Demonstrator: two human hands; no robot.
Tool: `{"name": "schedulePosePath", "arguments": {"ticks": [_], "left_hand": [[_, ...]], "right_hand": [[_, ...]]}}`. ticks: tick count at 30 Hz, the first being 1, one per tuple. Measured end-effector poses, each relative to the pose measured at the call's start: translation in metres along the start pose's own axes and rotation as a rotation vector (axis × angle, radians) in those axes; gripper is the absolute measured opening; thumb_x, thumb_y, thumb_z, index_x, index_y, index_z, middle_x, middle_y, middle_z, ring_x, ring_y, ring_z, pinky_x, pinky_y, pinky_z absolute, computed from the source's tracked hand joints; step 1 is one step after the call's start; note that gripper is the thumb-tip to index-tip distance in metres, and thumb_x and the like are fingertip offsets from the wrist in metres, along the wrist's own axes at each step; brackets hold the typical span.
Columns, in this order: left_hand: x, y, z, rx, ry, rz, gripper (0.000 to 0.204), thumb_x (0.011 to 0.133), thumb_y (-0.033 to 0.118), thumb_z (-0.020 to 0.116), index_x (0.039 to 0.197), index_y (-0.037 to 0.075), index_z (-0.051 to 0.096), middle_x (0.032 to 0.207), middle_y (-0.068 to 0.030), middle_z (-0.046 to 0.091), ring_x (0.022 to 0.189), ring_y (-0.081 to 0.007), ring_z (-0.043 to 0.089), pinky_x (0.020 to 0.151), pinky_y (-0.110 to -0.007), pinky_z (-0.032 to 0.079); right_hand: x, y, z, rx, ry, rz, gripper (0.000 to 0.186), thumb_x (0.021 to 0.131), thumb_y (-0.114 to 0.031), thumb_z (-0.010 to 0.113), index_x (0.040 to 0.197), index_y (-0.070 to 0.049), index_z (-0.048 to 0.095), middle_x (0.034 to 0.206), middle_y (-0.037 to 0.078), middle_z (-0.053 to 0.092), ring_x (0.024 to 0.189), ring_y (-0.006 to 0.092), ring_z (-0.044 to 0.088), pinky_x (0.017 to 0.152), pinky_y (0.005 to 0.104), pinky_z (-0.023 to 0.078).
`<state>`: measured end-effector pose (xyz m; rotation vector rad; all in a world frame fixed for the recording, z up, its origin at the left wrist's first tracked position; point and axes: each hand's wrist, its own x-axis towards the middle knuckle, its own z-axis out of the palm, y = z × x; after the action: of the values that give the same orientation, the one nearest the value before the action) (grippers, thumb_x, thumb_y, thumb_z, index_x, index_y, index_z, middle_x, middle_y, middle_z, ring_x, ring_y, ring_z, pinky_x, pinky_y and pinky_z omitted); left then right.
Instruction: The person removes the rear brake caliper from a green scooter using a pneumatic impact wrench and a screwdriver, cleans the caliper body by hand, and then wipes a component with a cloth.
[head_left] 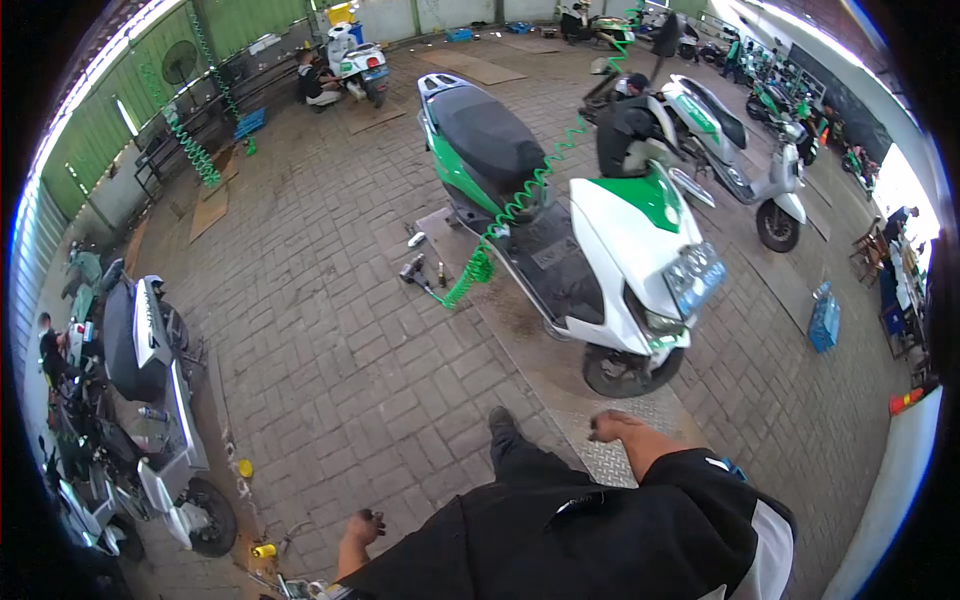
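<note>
My left hand (366,526) hangs low at my side over the brick floor, fingers curled. Dark patches show at its fingertips, but whether it holds something is unclear. In front of me, my right hand (613,426) is closed beside the front wheel (630,372) of a white and green scooter (625,245), apart from it. A small dark shape shows at its fingers, too small to name. The scooter stands upright with a black seat (487,135). Left of it on the floor lie an air impact wrench (412,269) and a small slim tool (441,273).
A green coiled air hose (480,268) runs from the wrench up across the scooter. More scooters (150,350) stand at the left. A metal plate (607,460) lies by my feet; a blue bag (824,322) sits at the right. People crouch by scooters farther off.
</note>
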<state>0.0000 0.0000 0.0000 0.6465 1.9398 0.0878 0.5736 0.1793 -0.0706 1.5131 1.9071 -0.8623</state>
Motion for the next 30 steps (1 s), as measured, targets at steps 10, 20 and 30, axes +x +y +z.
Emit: {"name": "schedulePosePath", "arguments": {"ticks": [10,20,30], "left_hand": [[0.021,0.024,-0.093,0.2,0.199,-0.002,0.039,0.084,0.029,0.061,0.109,0.0,0.056,0.087,-0.0115,0.069,0.083,-0.0243,0.066,0.073,-0.037,0.051],[0.108,0.06,-0.206,-0.146,0.469,-0.19,0.03,0.079,0.028,0.059,0.096,0.003,0.063,0.092,-0.018,0.063,0.088,-0.0302,0.06,0.075,-0.04,0.047],[0.31,0.135,-0.534,0.29,0.489,0.126,0.019,0.081,0.017,0.052,0.081,0.0,0.061,0.071,-0.0149,0.062,0.065,-0.0238,0.06,0.057,-0.039,0.046]], "right_hand": [[0.219,-0.128,-0.216,-0.185,-0.111,-0.29,0.042,0.077,-0.04,0.061,0.104,-0.009,0.066,0.107,0.017,0.063,0.102,0.0341,0.059,0.087,0.0445,0.046],[0.341,-0.4,-0.455,0.287,0.382,-0.476,0.044,0.074,-0.035,0.064,0.11,-0.011,0.062,0.107,0.02,0.062,0.102,0.0334,0.059,0.085,0.0425,0.047],[0.348,-0.354,-0.437,0.283,0.199,0.086,0.036,0.072,-0.03,0.06,0.1,-0.007,0.067,0.1,0.018,0.065,0.096,0.033,0.062,0.081,0.0424,0.05]]}}
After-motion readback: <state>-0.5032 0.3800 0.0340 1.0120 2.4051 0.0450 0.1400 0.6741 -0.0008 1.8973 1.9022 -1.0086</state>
